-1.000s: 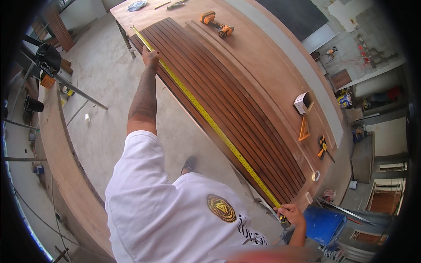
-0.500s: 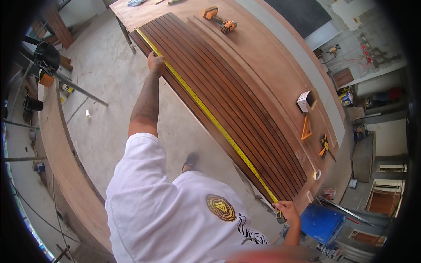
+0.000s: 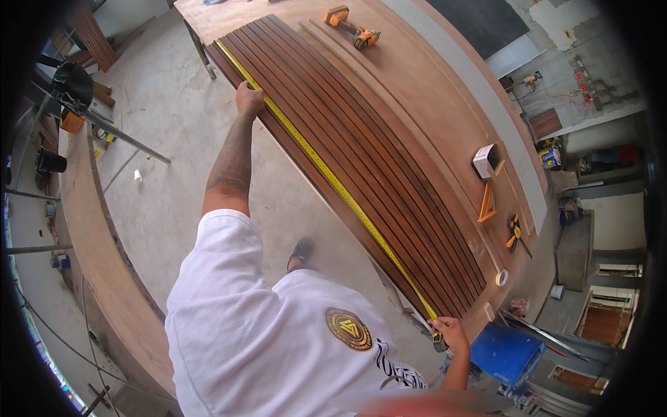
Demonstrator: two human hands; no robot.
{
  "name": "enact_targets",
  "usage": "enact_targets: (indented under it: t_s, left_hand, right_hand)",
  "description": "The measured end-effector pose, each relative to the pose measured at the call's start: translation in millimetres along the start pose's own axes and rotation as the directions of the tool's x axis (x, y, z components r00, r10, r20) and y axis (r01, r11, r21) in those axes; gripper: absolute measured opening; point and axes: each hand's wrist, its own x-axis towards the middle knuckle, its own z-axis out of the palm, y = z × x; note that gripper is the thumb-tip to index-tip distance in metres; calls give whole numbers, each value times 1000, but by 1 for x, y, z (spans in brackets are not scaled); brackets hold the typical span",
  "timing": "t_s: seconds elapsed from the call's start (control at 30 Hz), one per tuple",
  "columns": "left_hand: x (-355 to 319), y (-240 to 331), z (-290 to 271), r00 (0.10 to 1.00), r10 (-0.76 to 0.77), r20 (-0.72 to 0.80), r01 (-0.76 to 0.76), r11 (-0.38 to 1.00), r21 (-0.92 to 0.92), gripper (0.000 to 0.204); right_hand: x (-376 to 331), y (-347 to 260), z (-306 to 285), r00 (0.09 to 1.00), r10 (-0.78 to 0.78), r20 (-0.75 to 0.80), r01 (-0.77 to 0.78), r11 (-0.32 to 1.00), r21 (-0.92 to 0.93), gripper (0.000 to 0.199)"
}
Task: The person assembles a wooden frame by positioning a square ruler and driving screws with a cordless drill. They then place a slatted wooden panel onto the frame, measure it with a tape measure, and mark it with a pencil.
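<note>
A long yellow tape measure blade is stretched lengthwise over a dark brown slatted wood panel lying on the table. Close to the panel's far end, my left hand is closed at its near edge, the thumb on the blade and the other fingers mostly hidden. The blade's tip reaches the far end of the panel. At the opposite end, my right hand grips the tape where it leaves its dark case, just off the panel's corner.
On the wooden tabletop lie an orange cordless drill, a small box, an orange triangular square, a clamp and a tape roll. A blue barrel stands past the right end. A curved board is at left.
The view has shifted slightly. My right hand and the tape case are a touch further left; my left hand keeps its place on the blade.
</note>
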Motion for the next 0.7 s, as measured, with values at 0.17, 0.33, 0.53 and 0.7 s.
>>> enact_targets:
  t_s: [0.17,0.33,0.53,0.7]
  left_hand:
    - [-11,-12,-2,945,211,-248,-150,958,246,43]
    - [-50,-37,-15,953,-67,-295,1,975,-221,45]
    - [-147,-128,-15,913,-370,-172,269,862,-430,37]
    - [-269,-223,4,698,-683,218,712,624,-323,26]
  right_hand:
    - [7,4,-3,1000,-19,-5,19,999,-25,24]
    - [33,22,7,999,33,-41,-33,999,6,23]
    - [66,42,11,999,44,-24,-44,999,-1,23]
    - [84,49,1,999,39,13,-39,999,18,22]
